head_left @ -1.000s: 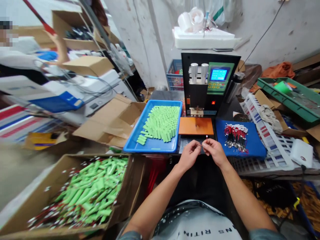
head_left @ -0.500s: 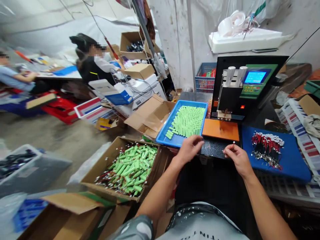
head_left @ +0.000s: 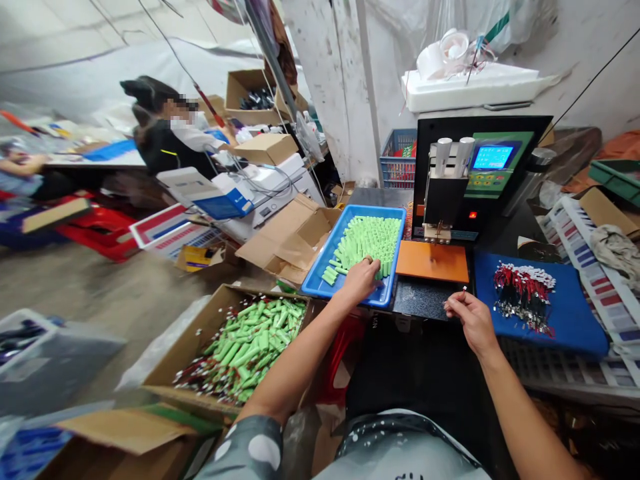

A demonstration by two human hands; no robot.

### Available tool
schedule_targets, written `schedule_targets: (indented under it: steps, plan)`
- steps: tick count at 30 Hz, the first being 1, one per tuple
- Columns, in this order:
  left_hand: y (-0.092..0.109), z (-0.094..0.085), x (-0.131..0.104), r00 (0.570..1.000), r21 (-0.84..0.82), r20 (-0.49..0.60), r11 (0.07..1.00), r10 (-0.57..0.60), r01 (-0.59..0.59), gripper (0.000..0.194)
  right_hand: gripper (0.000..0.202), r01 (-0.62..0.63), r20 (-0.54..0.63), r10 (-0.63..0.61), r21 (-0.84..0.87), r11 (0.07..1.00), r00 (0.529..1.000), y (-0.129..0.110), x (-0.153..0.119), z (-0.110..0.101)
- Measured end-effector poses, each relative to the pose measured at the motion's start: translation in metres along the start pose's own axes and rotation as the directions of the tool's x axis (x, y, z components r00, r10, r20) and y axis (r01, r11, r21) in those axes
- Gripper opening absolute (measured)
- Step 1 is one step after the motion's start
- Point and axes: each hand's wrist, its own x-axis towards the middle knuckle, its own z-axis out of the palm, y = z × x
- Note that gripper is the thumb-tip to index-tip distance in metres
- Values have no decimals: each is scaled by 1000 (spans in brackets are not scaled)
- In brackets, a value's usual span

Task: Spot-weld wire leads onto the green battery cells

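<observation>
Grey cloth with white dots makes the left sleeve (head_left: 250,443) at the bottom of the frame. At lower left I see a brown box (head_left: 173,357) full of green sticks (head_left: 250,347). Right of the middle, my right hand (head_left: 470,317) pinches a tiny wire with a white tip (head_left: 465,289). My left hand (head_left: 361,279), near the middle, reaches into a blue tray (head_left: 314,287), fingers bent over the green tubes (head_left: 367,237). I cannot tell if it holds one. Most tubes lie packed side by side in the tray, on the dark worktop (head_left: 423,298). Just right of it is an orange plate (head_left: 433,263), and farther right a blue cloth (head_left: 575,293) carries a bunch of red and black wires (head_left: 525,293). Behind the plate stands a black machine (head_left: 450,207) with a lit blue screen (head_left: 493,158). Farther back, at upper left, I see a person (head_left: 173,143).
</observation>
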Motion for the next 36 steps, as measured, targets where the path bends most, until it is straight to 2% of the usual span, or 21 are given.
schedule_targets:
  steps: [4, 7, 10, 14, 19, 23, 26, 30, 36]
  plan:
    - [-6, 9, -5, 1000, -109, -27, 994, -16, 13, 18, 33, -4, -19, 4, 9, 1000, 1000, 0, 1, -1]
    - [-9, 10, -11, 999, -259, -46, 966, -20, 7, 15, 31, 7, -26, -6, 23, 1000, 1000, 1, 2, -3]
    - [-5, 4, -16, 986, -496, -161, 867, -33, -52, 17, 29, 43, -46, -42, 22, 999, 998, 0, 6, -6]
    - [19, -7, -6, 957, -706, -278, 693, -82, -146, 28, 28, 108, -82, -105, 26, 994, 991, -10, 17, -7]
    - [58, 1, 39, 958, -757, -276, 631, -75, -169, 23, 28, 149, -160, -138, 64, 987, 977, -26, 40, -2]
    - [78, 15, 67, 973, -759, -221, 637, -59, -134, 20, 29, 147, -199, -128, 84, 986, 972, -30, 58, 2]
    - [85, 24, 75, 976, -760, -214, 633, -35, -145, 18, 32, 123, -217, -96, 119, 985, 972, -30, 70, 5]
    - [91, 32, 78, 985, -809, -170, 572, 0, -140, 21, 31, 125, -207, -93, 150, 981, 974, -26, 85, 13]
    - [97, 25, 80, 977, -804, -208, 576, -42, -146, 17, 32, 92, -178, -61, 174, 980, 982, -18, 100, 22]
